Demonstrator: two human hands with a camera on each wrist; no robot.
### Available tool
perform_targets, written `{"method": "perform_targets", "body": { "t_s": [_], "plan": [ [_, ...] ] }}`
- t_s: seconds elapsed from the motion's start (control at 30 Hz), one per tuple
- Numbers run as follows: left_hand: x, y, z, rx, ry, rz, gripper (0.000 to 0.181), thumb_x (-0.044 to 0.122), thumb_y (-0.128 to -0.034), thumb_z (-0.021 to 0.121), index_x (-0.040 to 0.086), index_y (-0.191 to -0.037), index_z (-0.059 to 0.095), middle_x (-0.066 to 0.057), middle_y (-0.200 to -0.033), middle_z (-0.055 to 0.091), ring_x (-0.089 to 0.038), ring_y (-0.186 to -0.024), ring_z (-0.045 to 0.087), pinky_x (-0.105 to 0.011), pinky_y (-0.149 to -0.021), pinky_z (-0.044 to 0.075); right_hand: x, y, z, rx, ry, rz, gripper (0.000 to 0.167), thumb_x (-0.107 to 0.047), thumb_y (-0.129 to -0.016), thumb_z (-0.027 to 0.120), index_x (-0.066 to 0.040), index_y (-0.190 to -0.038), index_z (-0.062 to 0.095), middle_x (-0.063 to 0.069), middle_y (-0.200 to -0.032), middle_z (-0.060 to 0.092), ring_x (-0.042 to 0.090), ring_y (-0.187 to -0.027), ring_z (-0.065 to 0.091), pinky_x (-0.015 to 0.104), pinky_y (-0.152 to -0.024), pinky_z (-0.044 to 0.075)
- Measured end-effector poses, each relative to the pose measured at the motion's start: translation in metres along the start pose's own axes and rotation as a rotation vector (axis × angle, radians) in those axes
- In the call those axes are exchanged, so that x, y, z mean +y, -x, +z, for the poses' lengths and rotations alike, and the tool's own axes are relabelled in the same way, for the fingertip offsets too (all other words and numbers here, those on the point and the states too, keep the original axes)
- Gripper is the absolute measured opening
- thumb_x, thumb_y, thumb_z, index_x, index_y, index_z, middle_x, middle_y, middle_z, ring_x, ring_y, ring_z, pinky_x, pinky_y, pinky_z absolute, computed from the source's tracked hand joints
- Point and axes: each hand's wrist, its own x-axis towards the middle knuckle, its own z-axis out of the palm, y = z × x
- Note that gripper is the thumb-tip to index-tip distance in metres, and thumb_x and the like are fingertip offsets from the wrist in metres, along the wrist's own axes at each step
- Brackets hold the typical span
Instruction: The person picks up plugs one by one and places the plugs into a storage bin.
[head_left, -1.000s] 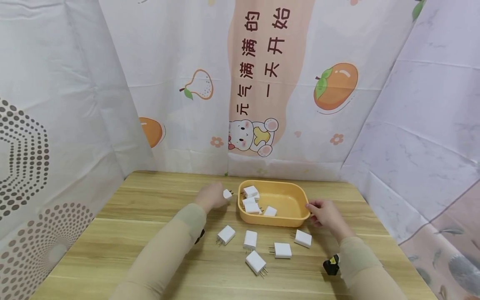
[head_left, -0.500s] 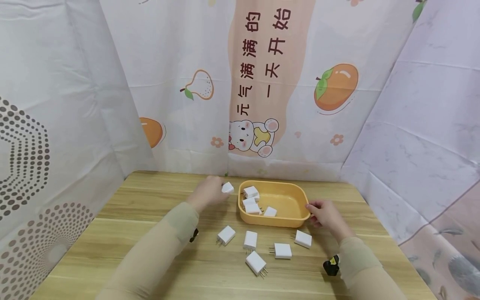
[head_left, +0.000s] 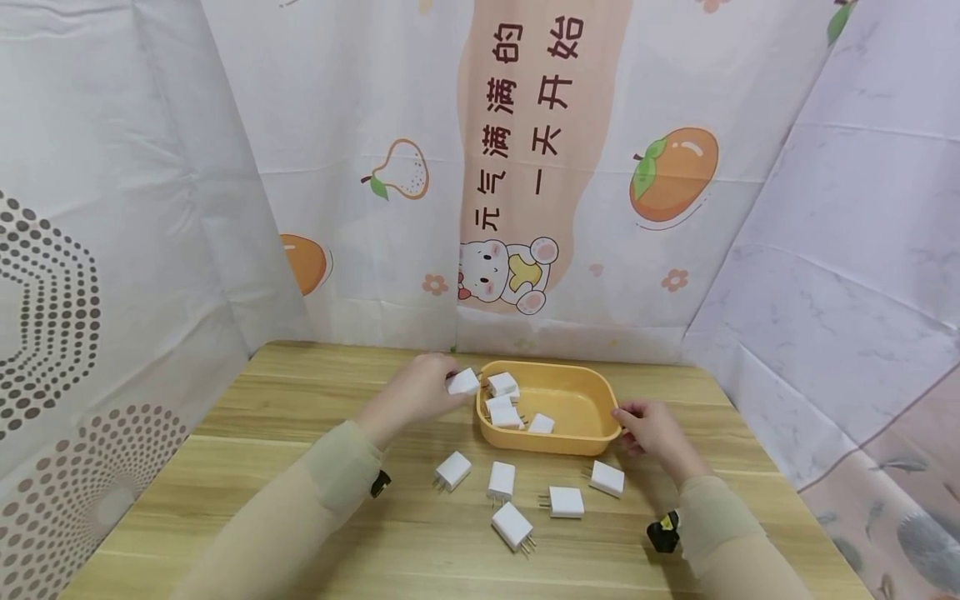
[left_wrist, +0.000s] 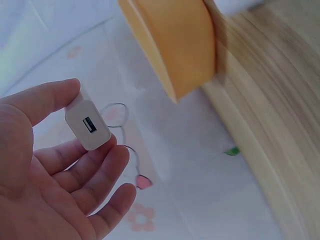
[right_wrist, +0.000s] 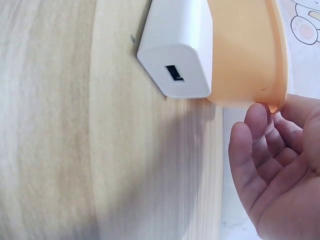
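My left hand (head_left: 420,390) pinches a white plug adapter (head_left: 463,382) just left of the orange tray (head_left: 555,444). In the left wrist view, thumb and fingers of the left hand (left_wrist: 65,170) hold that adapter (left_wrist: 88,124) by its sides, its USB port facing the camera. My right hand (head_left: 656,433) grips the tray's right end; the right wrist view shows the hand (right_wrist: 285,160) with thumb and fingertip at the rim of the tray (right_wrist: 250,60). Several white adapters (head_left: 504,414) lie in the tray's left half.
Several adapters lie on the wooden table (head_left: 315,467) in front of the tray: one at the left (head_left: 453,471), another nearest me (head_left: 512,526), one near the tray's right corner (head_left: 607,478). A printed curtain (head_left: 360,250) hangs behind the table.
My left hand has lifted the adapter and turned it, bringing it up beside the tray's left rim. The right hand and the tray have stayed in place.
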Motion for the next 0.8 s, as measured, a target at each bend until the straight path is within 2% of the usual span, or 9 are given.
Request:
{"method": "perform_targets", "body": {
  "t_s": [0.27, 0.8],
  "plan": [
    [0.009, 0.013, -0.006, 0.021, -0.024, 0.046, 0.022, 0.033, -0.0855, 0.081, 0.015, -0.093, 0.071, 0.009, -0.079, 0.060, -0.011, -0.070, 0.055, -0.028, -0.063, 0.048, -0.002, 0.001, -0.001, 0.001, 0.004, -0.002, 0.035, -0.020, -0.105, 0.059, 0.008, -0.124, 0.062, 0.009, -0.082, 0.064, 0.023, -0.071, 0.064, 0.039, -0.062, 0.059],
    [0.007, 0.017, -0.006, 0.033, -0.015, 0.050, 0.021, 0.032, -0.0853, 0.081, 0.015, -0.093, 0.072, 0.008, -0.079, 0.060, -0.011, -0.071, 0.055, -0.029, -0.063, 0.046, 0.000, 0.000, 0.000, 0.006, 0.013, -0.007, 0.034, -0.019, -0.105, 0.058, 0.008, -0.124, 0.063, 0.009, -0.081, 0.064, 0.024, -0.071, 0.064, 0.039, -0.063, 0.059]
  ]
}}
